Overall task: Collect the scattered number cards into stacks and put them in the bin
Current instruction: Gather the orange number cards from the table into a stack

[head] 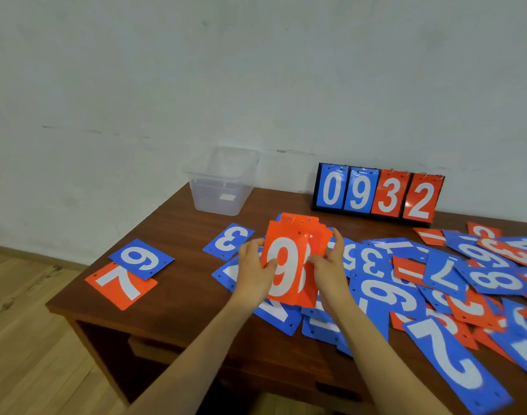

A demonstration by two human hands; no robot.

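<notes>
While the left hand (256,266) and right hand (328,265) grip a small stack of orange cards (287,284) by its two side edges just above the table (181,298), the job looks barely begun. The clear bin (214,202) at the far edge seems to hold no cards, though its hazy walls leave doubt. A heap of cards (435,283) sprawls to the right. A blue 6 (141,259), an orange 7 (120,286) and a blue 3 (228,241) lie apart on the left.
</notes>
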